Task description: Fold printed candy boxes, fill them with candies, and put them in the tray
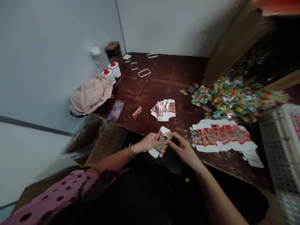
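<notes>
Two grips working: left hand point(148, 142) clamped on flat, red-and-white printed cardboard cartons point(161, 150), six o'clock from the fanned red-and-white carton stack point(164, 111) on the dark-red wooden worktop point(173, 72); right hand point(182, 147) pinching their edge, light pressure best against creasing

I'm seeing dark polka dots on a pink sleeve point(62, 190). The held cartons point(161, 150) are showing white flaps and red, multicoloured prints; the small packets point(234, 100) are gleaming yellow, green, blue and red. Red knobs point(106, 71) are brightening white mugs point(116, 72); the table point(173, 75) is showing reddish-brown.
</notes>
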`<state>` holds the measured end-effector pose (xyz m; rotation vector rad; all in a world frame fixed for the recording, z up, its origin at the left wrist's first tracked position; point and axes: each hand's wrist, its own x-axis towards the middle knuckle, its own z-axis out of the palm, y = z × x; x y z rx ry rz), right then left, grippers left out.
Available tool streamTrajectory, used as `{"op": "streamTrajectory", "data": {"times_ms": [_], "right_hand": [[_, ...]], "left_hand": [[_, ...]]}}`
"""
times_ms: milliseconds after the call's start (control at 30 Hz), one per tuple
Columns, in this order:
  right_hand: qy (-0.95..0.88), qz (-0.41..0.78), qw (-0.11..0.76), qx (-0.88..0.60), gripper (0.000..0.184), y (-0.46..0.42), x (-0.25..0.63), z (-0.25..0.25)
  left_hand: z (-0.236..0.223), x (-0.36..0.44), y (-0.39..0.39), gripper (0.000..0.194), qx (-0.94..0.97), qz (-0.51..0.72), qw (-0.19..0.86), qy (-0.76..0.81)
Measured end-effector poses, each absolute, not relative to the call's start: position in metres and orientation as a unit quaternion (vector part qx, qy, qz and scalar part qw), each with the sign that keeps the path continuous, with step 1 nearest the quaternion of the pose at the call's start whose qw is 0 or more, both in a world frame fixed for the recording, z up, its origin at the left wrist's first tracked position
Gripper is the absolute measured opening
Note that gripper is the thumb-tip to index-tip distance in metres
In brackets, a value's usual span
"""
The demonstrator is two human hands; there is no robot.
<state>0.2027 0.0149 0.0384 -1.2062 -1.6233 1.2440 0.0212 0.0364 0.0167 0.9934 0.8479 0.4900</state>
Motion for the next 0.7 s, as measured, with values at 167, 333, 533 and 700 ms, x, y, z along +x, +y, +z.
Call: {"op": "streamTrajectory", "data": {"times_ms": [167,333,533,700], "right_hand": [[-0.513,0.466,0.464,-0.552,0.031,-0.016,0.193,0.022],[-0.428,0.573,0.435,-0.547,0.028,-0.044,0.200,0.022],[-0.244,0.808,0.290,-0.451,0.026,-0.058,0.200,0.004],[-0.345,0.774,0.265,-0.461,0.031,-0.052,0.194,0.001]], "left_hand": [[0.011,0.030,0.011,0.038,0.537,0.365,0.601,0.466],[0.016,0.014,-0.013,0.050,0.578,0.332,0.604,0.437],[0.011,0.000,-0.036,0.032,0.623,0.225,0.633,0.401],[0.008,0.000,-0.041,0.021,0.584,0.244,0.608,0.479]]}}
